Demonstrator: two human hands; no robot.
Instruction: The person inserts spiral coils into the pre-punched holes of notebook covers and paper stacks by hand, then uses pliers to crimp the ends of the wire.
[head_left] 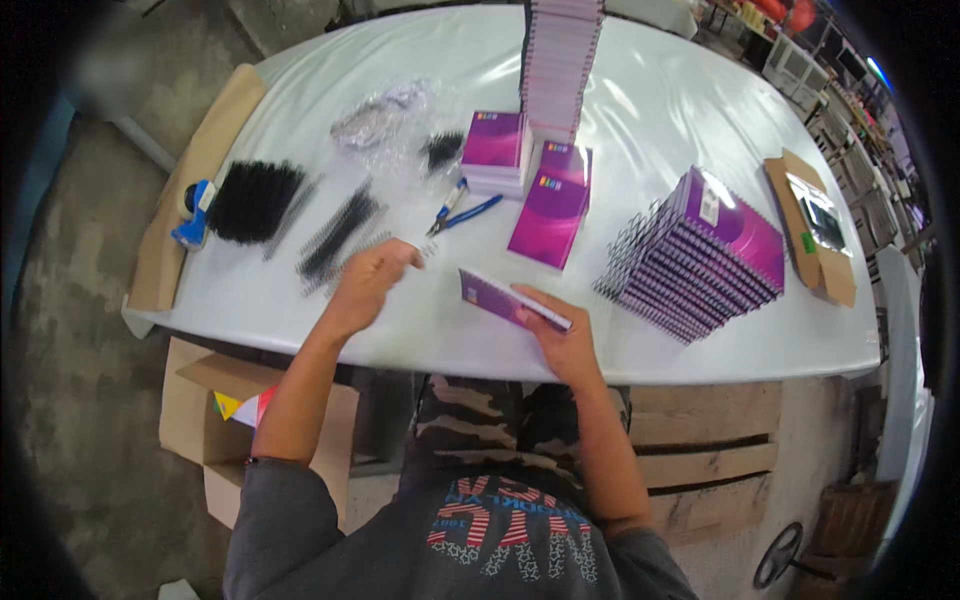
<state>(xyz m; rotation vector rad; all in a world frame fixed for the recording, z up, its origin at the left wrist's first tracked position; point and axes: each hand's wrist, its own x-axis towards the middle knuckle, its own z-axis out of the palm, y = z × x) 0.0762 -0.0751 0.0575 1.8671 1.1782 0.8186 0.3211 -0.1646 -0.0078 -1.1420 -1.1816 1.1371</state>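
Observation:
My right hand (pixel 560 338) grips a thin purple notebook (pixel 492 298) by its right end, tilted above the near part of the table. To the left, my left hand (pixel 372 285) is closed, its fingertips pressed together. Faint, blurred coil-like marks show beside those fingers, but I cannot make out what they hold. Just beyond that hand lies a bunch of loose black spiral binding coils (pixel 340 232). Blue-handled pliers (pixel 468 212) rest further off. Beyond the held notebook lie purple-covered books (pixel 548 225), with a stack of purple-topped pads (pixel 495 150) next to them.
Spiral-bound purple notebooks (pixel 700 260) form a tall pile at right. Behind stands a high stack of bound pages (pixel 562 70). More black coils (pixel 255 200), a blue tape dispenser (pixel 195 218), clear plastic wrap (pixel 385 120) and cardboard (pixel 815 235) lie about. An open carton (pixel 190 400) sits below the table's left edge.

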